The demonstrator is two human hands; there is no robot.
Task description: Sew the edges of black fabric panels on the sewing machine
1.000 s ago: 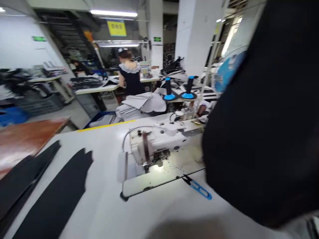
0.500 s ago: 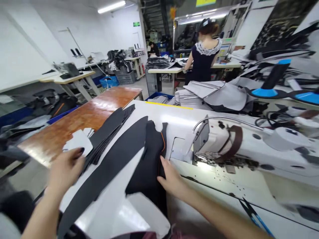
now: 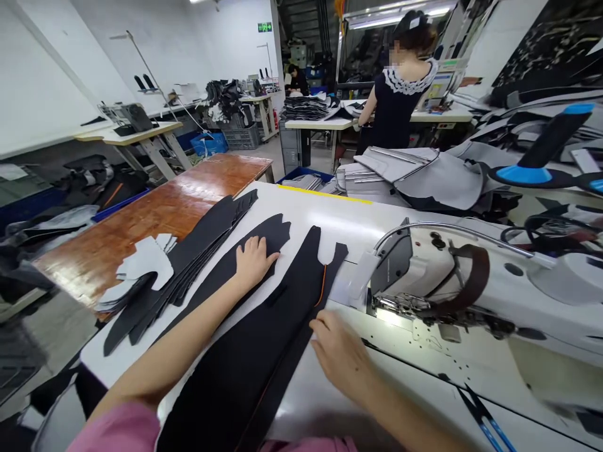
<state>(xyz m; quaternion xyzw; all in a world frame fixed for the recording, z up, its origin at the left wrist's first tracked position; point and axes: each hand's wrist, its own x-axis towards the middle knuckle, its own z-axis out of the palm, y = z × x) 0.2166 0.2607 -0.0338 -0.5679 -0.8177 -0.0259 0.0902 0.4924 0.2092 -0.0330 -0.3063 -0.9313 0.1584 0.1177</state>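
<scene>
A long black fabric piece with an orange stitch line (image 3: 282,326) lies spread on the white sewing table (image 3: 348,220). My left hand (image 3: 253,260) rests flat, fingers together, on a second black piece (image 3: 264,242) to its left. My right hand (image 3: 336,351) lies with fingers stretched out at the right edge of the stitched piece, close to the sewing machine (image 3: 452,276).
A stack of black cut pieces (image 3: 198,245) and white pattern pieces (image 3: 141,263) lie on the left, partly on a brown wooden table (image 3: 164,207). Blue-handled thread snips (image 3: 480,411) lie at the right front. Grey panels (image 3: 414,172) are piled behind. A person (image 3: 400,88) stands at a far table.
The stitched black piece, bunched half a second ago, now lies spread out flat. My left hand has moved from the white pattern pieces onto the second black piece. The view has swung left from the machine.
</scene>
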